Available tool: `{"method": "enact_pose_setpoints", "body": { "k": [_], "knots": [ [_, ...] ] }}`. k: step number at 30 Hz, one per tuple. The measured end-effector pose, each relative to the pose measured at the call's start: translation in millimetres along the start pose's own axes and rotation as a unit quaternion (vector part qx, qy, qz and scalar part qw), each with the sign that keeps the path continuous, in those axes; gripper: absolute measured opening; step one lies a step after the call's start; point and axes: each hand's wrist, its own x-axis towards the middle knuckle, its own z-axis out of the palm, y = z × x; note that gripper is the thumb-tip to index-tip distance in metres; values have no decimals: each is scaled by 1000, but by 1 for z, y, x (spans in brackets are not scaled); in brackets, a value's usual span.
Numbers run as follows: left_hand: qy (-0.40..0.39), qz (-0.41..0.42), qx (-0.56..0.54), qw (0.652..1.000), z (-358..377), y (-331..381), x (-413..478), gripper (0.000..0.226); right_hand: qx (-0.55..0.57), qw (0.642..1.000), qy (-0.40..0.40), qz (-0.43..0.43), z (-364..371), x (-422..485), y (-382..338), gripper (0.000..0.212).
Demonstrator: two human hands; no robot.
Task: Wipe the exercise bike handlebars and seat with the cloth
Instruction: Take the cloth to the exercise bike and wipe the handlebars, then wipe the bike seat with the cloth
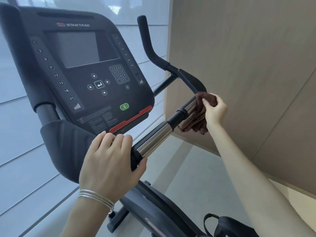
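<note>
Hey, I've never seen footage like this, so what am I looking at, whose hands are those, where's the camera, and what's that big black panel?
This is one picture from a camera worn on a person's head, looking down, so both hands are that person's own. The black panel is an exercise bike's console, with a dark screen, number keys and a green button. The left hand holds the handlebar near the console. The right hand holds a bunched brown cloth on the same bar, farther out. The seat is not in view.
</note>
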Motion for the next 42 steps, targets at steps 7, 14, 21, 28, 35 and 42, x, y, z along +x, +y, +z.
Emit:
{"method": "enact_pose_setpoints", "body": {
  "k": [7,14,21,28,35,42],
  "knots": [
    [-15,9,-3,1000,4,1,-5,43,-38,988,-149,25,-54,-61,15,21],
    [108,192,-137,966,32,35,-20,34,-79,984,-139,84,-170,-163,21,29],
    [-123,312,-307,891,110,169,-49,38,-239,963,-35,123,-300,-229,26,41],
    [-258,361,-273,854,190,251,-78,49,-282,933,126,185,-354,-252,87,26],
    [-318,309,-287,849,228,290,-65,66,-566,813,-47,129,-333,-292,134,43],
    [-364,275,-290,841,238,319,-62,67,-574,802,-101,129,-352,-223,160,64]
  ]
}}
